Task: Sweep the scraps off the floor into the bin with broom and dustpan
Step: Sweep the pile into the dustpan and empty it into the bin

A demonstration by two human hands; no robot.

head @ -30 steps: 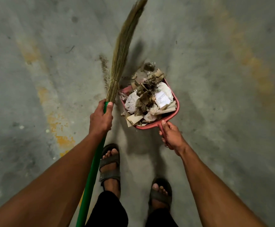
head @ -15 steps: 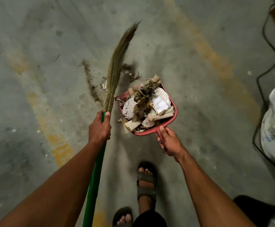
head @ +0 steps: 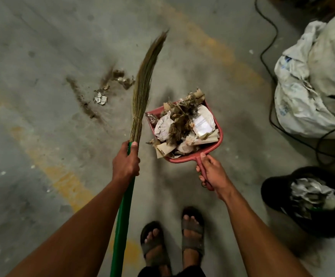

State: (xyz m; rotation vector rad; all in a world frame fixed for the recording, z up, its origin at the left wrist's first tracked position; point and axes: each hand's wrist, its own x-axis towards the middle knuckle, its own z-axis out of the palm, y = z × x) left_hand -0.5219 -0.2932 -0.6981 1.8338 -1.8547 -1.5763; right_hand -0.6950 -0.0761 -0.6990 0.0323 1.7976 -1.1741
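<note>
The right hand (head: 212, 172) grasps the heaped dustpan (head: 218, 144) level at mid-frame, likely so nothing spills before the bin (head: 272, 188) at lower right; the left hand (head: 125, 163) grips the broom (head: 142, 86), lifted clear of leftover scraps (head: 100, 98).

Open floor (head: 242, 156) separates dustpan (head: 219, 140) and bin (head: 270, 186); cable (head: 270, 108) nearby.
</note>
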